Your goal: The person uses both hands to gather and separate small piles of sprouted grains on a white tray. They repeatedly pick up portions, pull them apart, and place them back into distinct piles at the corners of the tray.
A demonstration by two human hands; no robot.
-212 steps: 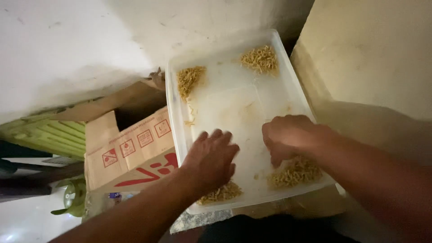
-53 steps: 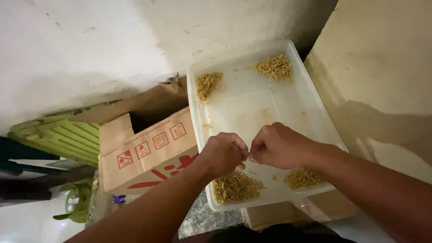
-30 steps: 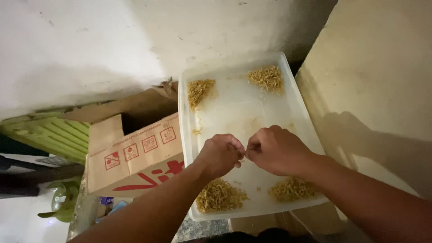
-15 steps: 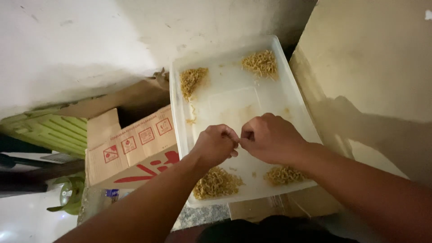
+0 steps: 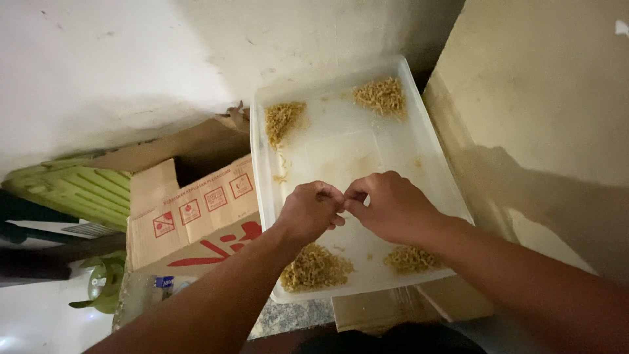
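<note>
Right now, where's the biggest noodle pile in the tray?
In the head view, the biggest noodle pile sits in the near-left corner of the clear plastic tray, just below the left hand.

Two hands meet, fingers pinched

The left hand (image 5: 309, 213) and right hand (image 5: 388, 208) touch at the fingertips, fingers curled in. Both bare arms come in from 6 o'clock.

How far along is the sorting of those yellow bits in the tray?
Four small heaps already sit in the corners of the clear plastic tray: far left, far right, near left, near right. The left hand and right hand meet over the middle, fingertips pinched together on something too small to see. A few loose strands remain scattered.
</note>
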